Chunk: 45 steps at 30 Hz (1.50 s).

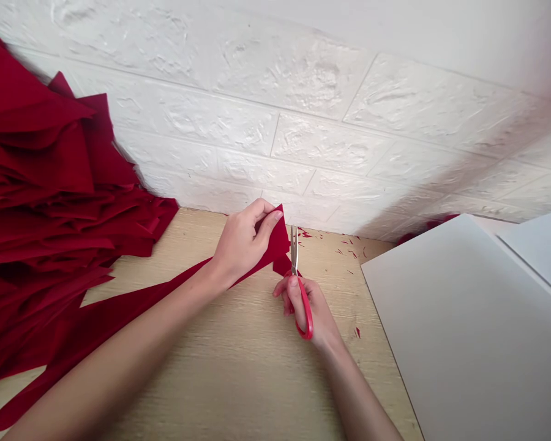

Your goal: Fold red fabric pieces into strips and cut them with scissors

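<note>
Fingers [267, 222] of my left hand [241, 245] are pinching the red felt strip [119, 318] firmly, while my right hand [298, 306] closes around red-handled scissors [294, 251], blades upright just beside the felt. On the counter [239, 373], a big felt heap [37, 184] sits at the left end, a white board [468, 324] at the right, snippets [344, 248] along the back. I'd keep that felt taut and feed it slowly into the blades.

Head-worn camera looks forward and down (quite close) at the left hand [241, 245] and right hand [305, 312].
</note>
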Motion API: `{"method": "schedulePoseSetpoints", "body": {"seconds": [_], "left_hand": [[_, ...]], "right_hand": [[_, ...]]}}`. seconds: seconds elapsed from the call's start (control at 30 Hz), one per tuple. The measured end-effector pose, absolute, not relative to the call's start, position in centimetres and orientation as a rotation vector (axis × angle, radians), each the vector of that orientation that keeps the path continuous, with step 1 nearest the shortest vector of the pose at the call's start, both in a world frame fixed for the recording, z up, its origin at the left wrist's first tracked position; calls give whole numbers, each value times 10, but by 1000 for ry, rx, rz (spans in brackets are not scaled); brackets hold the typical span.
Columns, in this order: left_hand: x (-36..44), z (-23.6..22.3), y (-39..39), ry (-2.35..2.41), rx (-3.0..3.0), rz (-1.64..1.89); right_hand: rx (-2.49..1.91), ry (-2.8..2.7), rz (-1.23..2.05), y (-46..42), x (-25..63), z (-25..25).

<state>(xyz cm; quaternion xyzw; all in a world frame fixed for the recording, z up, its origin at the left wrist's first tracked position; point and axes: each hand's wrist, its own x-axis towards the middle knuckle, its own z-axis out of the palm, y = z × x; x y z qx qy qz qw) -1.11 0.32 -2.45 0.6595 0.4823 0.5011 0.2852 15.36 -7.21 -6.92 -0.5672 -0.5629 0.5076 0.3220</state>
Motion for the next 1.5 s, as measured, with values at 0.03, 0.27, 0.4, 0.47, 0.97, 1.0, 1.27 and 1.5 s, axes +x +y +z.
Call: {"method": "schedulePoseSetpoints", "body": {"seconds": [0.03, 0.27, 0.4, 0.47, 0.97, 1.0, 1.27, 1.5], "left_hand": [[-11, -25, 4, 1267, 1740, 1341], [-11, -26, 4, 1253, 1729, 1310], [-11, -26, 4, 1269, 1782, 1312], [-11, -26, 4, 1273, 1790, 1310], [-11, -27, 5, 1269, 1774, 1288], [-11, -27, 4, 1268, 1772, 1285], [-11, -25, 4, 1271, 1775, 1282], [-11, -27, 4, 1297, 1814, 1259]], "right_hand": [[-1480, -1486, 1338, -72, 154, -69], [-1443, -1561, 1375, -72, 153, -64], [-1460, -1547, 1409, -72, 153, -63], [-1470, -1535, 1435, -73, 154, -63], [-1289, -1483, 1598, -71, 155, -71], [-1291, -1483, 1601, -71, 155, -71], [-1415, -1500, 1533, -70, 153, -63], [-1534, -1393, 1516, -71, 146, -65]]}}
